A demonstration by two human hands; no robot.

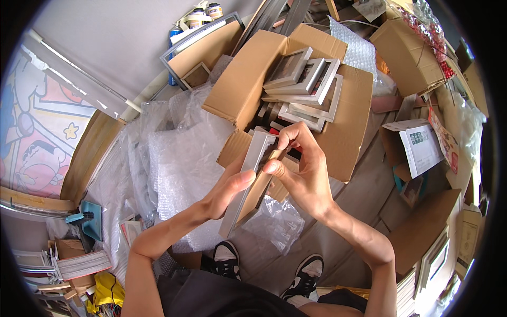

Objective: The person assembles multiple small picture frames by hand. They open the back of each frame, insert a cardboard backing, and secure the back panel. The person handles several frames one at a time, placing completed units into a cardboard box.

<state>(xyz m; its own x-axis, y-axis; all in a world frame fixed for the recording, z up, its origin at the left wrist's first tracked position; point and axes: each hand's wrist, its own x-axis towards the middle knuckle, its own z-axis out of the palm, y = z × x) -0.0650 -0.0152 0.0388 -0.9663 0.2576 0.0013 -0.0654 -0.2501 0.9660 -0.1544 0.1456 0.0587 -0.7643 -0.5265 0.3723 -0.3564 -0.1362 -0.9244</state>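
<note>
Tilted on edge in front of me is a light grey picture frame [256, 149] with a brown backing board [255, 198]. My left hand [228, 191] grips it from the left side, thumb lying along the edge and the other fingers hidden behind. At the upper part of the frame's back, my right hand [306, 171] pinches the edge of the backing with thumb and bent forefinger. Exactly what lies between those fingertips is partly hidden. Just beyond both hands stands an open cardboard box [349, 119] holding several stacked grey and white frames [311, 79].
Bubble wrap [185, 164] covers the floor to the left, and a clear plastic bag [280, 224] lies below the frame. Cardboard boxes [409, 58] crowd the right side. A teal dustpan [92, 221] sits at the left. Spray cans and a large frame [168, 54] lean by the wall.
</note>
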